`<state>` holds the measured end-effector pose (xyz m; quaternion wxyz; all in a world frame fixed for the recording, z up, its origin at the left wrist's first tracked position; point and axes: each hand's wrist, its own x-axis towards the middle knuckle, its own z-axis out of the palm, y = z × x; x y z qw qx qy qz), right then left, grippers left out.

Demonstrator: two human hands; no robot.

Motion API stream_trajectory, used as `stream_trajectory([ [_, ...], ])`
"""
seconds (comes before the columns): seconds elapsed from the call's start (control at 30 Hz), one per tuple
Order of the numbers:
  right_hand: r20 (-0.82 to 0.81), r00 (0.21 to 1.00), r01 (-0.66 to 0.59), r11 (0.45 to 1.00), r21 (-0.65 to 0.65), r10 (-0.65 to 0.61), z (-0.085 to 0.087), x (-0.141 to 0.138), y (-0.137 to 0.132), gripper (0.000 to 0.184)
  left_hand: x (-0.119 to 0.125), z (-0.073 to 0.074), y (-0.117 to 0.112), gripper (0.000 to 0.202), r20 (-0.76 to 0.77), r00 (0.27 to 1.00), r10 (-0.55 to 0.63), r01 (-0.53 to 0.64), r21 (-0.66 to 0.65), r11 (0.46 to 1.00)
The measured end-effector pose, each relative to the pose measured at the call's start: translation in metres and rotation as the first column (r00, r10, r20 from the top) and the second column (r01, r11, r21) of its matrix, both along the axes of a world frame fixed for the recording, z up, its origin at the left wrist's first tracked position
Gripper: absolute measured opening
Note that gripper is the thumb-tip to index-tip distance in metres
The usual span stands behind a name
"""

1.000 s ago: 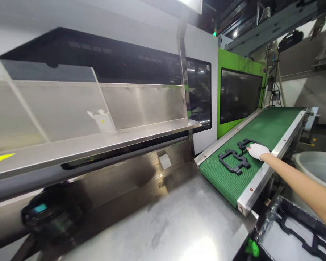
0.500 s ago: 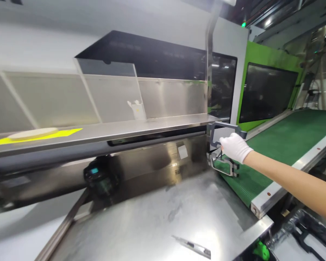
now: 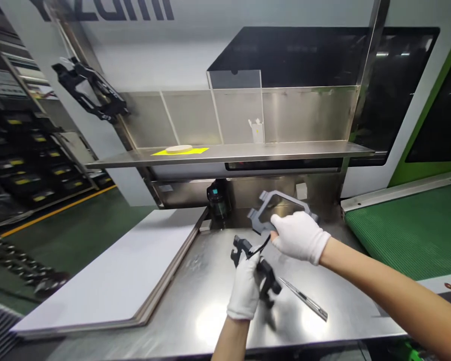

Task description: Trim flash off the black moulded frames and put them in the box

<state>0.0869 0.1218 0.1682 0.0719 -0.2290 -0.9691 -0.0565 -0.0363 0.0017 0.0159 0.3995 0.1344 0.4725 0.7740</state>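
Observation:
My right hand (image 3: 298,235), in a white glove, is closed on a grey plastic frame (image 3: 285,195) raised above the metal table. My left hand (image 3: 245,286), also gloved, is closed on a second, darker plastic frame (image 3: 266,276), lower and nearer to me. A thin dark strip (image 3: 261,247) runs between the two hands; whether it joins both frames I cannot tell. To the right of my left hand, a slim silver cutter-like tool (image 3: 304,300) lies on the table.
A stack of white sheets (image 3: 124,265) covers the table's left side. Behind stands a dark jar-like container (image 3: 218,200) under a metal shelf (image 3: 285,149), which bears a round disc (image 3: 179,149) on yellow paper. A green conveyor belt (image 3: 417,230) is at right. Black frames (image 3: 88,93) hang upper left.
The view has swung left. My right hand has brought the grey frame from the conveyor over the table. My left hand has come into view, gripping the dark frame.

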Motion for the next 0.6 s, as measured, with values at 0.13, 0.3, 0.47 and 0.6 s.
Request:
stream_trajectory([
  [0.13, 0.106, 0.991, 0.108, 0.933, -0.344, -0.076, -0.068, 0.038, 0.031, 0.029, -0.05, 0.001, -0.035, 0.06, -0.212, 0.957, 0.196, -0.238, -0.195, 0.951],
  [0.3, 0.156, 0.941, 0.338, 0.858, -0.387, -0.3, -0.148, 0.085, 0.068, 0.037, -0.1, -0.004, -0.056, 0.05, -0.281, 0.922, 0.266, -0.363, -0.388, 0.847],
  [0.47, -0.037, 0.943, 0.295, 0.882, -0.368, -0.331, -0.162, 0.073, 0.05, 0.042, -0.067, -0.001, -0.003, 0.05, -0.298, 0.936, 0.186, -0.3, -0.404, 0.864],
  [0.6, -0.48, 0.866, -0.021, 0.949, -0.316, -0.141, -0.166, 0.061, 0.014, 0.049, 0.015, 0.004, 0.034, 0.049, -0.387, 0.911, -0.142, 0.007, -0.329, 0.944],
])
